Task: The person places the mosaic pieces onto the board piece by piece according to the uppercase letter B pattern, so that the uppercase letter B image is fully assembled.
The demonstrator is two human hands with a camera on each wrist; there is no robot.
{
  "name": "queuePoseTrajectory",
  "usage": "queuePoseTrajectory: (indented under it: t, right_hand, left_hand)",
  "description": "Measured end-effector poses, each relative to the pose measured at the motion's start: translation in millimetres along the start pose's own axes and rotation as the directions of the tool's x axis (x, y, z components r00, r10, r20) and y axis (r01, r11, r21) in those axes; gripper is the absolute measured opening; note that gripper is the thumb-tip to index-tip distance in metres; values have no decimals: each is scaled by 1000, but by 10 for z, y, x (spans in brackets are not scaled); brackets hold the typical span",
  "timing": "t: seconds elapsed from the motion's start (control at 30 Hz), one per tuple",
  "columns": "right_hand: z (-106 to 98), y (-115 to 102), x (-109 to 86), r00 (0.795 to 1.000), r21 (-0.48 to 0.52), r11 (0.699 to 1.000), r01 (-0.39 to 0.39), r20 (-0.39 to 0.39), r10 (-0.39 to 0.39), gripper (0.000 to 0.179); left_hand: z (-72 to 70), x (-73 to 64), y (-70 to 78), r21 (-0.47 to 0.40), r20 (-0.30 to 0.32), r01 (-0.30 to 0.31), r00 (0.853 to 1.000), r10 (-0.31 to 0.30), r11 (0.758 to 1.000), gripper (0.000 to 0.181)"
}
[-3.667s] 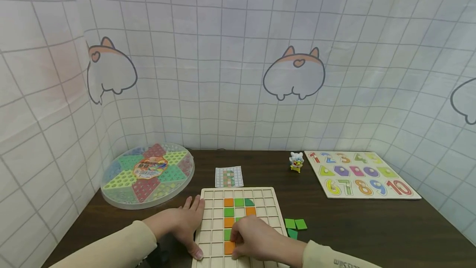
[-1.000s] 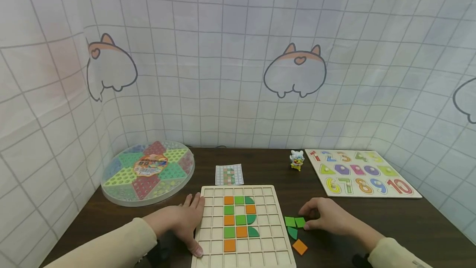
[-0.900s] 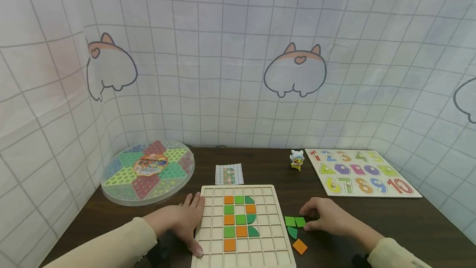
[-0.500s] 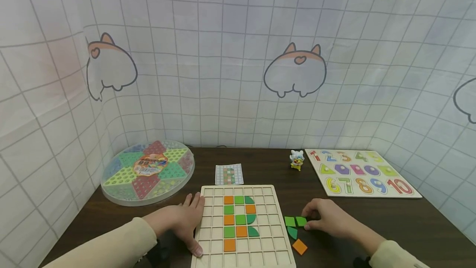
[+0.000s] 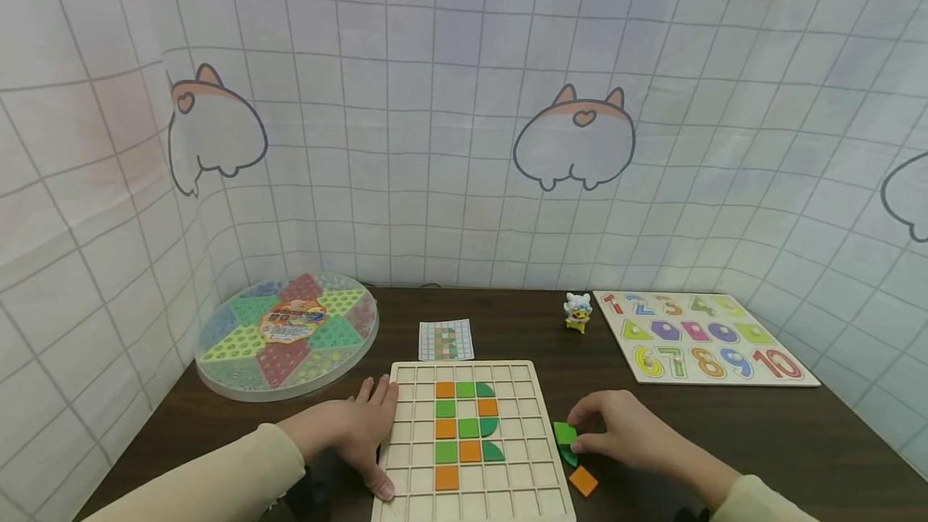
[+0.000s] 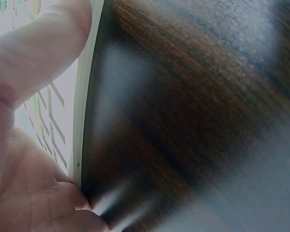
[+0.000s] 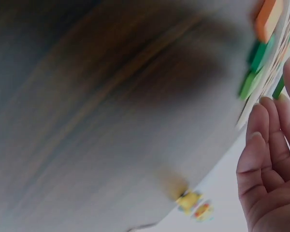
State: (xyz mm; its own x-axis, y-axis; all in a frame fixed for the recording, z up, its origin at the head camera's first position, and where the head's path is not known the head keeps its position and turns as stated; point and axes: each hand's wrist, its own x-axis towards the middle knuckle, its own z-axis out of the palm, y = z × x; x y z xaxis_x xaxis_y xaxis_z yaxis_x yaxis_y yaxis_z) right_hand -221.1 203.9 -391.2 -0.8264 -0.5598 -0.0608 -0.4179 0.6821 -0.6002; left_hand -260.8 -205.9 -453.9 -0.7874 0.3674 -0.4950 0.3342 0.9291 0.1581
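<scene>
A pale wooden grid board (image 5: 551, 498) lies before me, with orange, light green and dark green tiles set in its cells. My left hand (image 5: 351, 433) rests spread on the board's left edge, fingers straight, thumb near the front. Just off the right edge, my right hand (image 5: 627, 432) pinches a light green square tile (image 7: 279, 88) between thumb and fingertips, raised over the loose tiles. Under it are another light green tile (image 7: 249, 85) and a dark green rounded tile (image 5: 569, 458), partly hidden in the head view. A loose orange square tile (image 5: 583, 481) lies nearer me.
Behind the board lies a small printed pattern card (image 5: 445, 341). A round Chinese checkers board (image 5: 286, 337) stands at the back left. A small figurine (image 5: 577, 312) and a number puzzle board (image 5: 703, 341) are at the back right. A grid-patterned cloth (image 5: 464, 119) surrounds the dark table.
My right hand has left the board, put an orange tile beside it, then picked up the right-hand green square and moved it left over the other tiles. The left hand stays put.
</scene>
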Motion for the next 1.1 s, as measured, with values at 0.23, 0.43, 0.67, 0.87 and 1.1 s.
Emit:
queuePoseTrajectory:
  t: [0.23,0.43,0.67,0.87,1.1]
  right_hand:
    - [168,-283,103,999,29,999,38,2,-38,20]
    - [311,-513,170,997,61,995,77,7,-78,18]
    - [497,-787,260,994,51,994,92,55,-95,16]
    - [656,-1029,308,989,1,995,104,107,-103,15]
    - [795,-1212,351,979,-17,993,121,166,-117,11]
  left_hand:
    - [38,62,-64,-6,2,-9,1000,9,1000,167]
    - [11,18,-15,-12,4,-11,1000,11,1000,166]
    - [-32,-54,34,-3,-2,3,1000,-3,1000,162]
    - [-55,-61,48,16,13,14,1000,-14,1000,158]
    - [-52,-51,40,20,10,6,1000,-7,1000,158]
